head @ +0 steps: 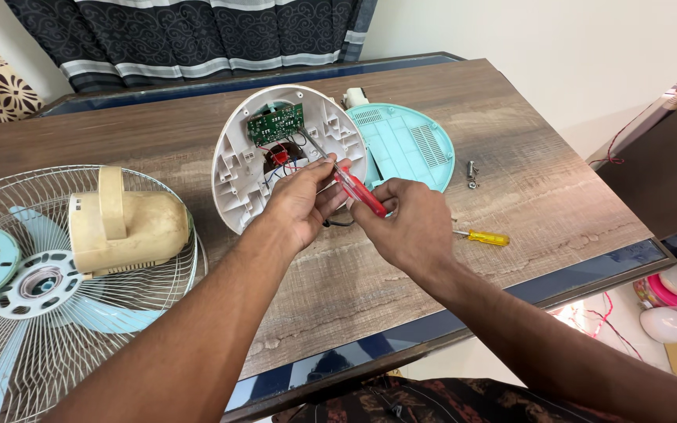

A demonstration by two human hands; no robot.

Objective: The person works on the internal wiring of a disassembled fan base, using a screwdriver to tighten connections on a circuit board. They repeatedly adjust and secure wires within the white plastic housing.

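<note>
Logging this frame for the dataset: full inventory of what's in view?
fan base shell: 1, white, tilted up at table centre, inside facing the camera
circuit board: 1, green, upper part of the shell
wires: several, red and others, inside the shell under the board
base cover: 1, light blue, flat, right of the shell
red screwdriver: 1, red handle, tip inside the shell
yellow screwdriver: 1, on table, right of the hands
screws: small cluster, metal, right of the cover
fan head: 1, cream motor housing, wire grille, light blue blades, table left
table: 1, wood-grain
left hand: pinches at the screwdriver shaft
right hand: grips the red handle
</note>
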